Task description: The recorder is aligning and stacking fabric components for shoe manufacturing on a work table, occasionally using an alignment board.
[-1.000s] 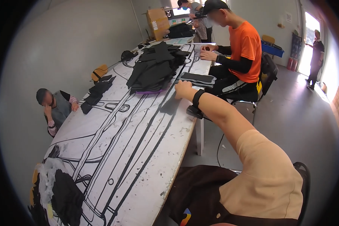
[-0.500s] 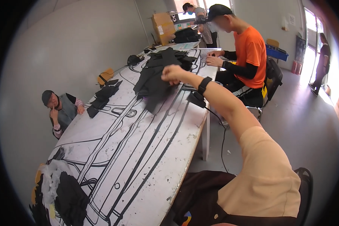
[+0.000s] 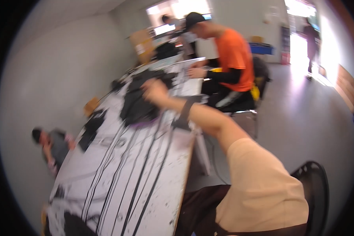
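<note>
Right grip: reaches over the near right part of the pile; right grip (image 3: 155, 92) is motion-blurred, fingers partly curled; cannot tell whether they pinch a piece or only touch.
Left grip: out of the picture.
Black pile: the pile of black pieces (image 3: 137, 105), soft and cloth-like, lies loosely heaped on the white worktop (image 3: 161, 196); a purple edge (image 3: 145, 125) shows at its near side.
Progress, pile: sizeable, so handling looks unfinished (judgement); cannot count the layers.
Progress, side batch: a smaller black batch (image 3: 92, 129) lies apart, toward the left edge; handled or waiting, cannot tell.
Wrist: dark band (image 3: 186, 109) around it.
Grey flat thing: grey flat thing (image 3: 192, 98) beyond the forearm, partly hidden by it; details lost in blur.
Near left corner: dark bundle (image 3: 76, 225) beside a pale, translucent bag (image 3: 57, 212).
Far right side: co-worker in orange (image 3: 234, 51) sits close, hands at the worktop edge; reach on that side is tight (judgement).
Left side: another person (image 3: 58, 147) beside the worktop.
Far end: cardboard box (image 3: 141, 45).
Obstruction: own forearm covers part of the right edge; blur hides fingertip contact.
</note>
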Tool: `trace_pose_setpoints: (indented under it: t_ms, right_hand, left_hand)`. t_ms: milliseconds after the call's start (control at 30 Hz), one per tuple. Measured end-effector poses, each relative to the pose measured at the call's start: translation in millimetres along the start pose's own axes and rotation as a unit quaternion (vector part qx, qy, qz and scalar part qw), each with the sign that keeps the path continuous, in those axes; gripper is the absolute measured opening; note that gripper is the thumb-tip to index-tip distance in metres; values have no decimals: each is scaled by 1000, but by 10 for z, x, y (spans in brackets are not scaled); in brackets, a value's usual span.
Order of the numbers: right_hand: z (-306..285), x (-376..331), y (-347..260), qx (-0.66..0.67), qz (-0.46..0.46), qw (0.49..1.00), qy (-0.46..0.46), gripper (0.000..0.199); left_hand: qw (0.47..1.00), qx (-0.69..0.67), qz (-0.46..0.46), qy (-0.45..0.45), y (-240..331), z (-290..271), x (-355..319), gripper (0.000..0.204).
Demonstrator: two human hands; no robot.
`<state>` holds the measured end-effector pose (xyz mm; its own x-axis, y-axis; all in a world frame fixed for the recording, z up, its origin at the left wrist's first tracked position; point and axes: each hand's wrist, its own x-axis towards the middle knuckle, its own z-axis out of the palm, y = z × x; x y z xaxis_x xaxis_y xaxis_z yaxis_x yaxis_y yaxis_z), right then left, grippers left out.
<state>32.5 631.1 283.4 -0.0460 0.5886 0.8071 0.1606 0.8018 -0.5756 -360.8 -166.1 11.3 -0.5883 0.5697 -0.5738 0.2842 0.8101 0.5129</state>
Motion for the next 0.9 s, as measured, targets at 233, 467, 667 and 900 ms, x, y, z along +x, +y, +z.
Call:
trace_pose_setpoints:
  t_ms: [233, 467, 667, 900]
  right_hand:
    - [-418, -1914, -743, 117, 204, 895, -380, 22]
    - [-543, -2052, -680, 193, 226, 911, -285, 22]
    - [-484, -2064, -688, 211, 249, 897, -298, 22]
    - [-494, -2081, -661, 219, 243, 899, -292, 21]
  left_hand:
    - [981, 115, 115, -103, 1125, -211, 1620, 59]
    - [976, 132, 124, -122, 1208, -112, 1716, 58]
    - [978, 111, 138, -107, 1147, -45, 1674, 57]
    - [980, 94, 154, -83, 1100, -61, 1577, 56]
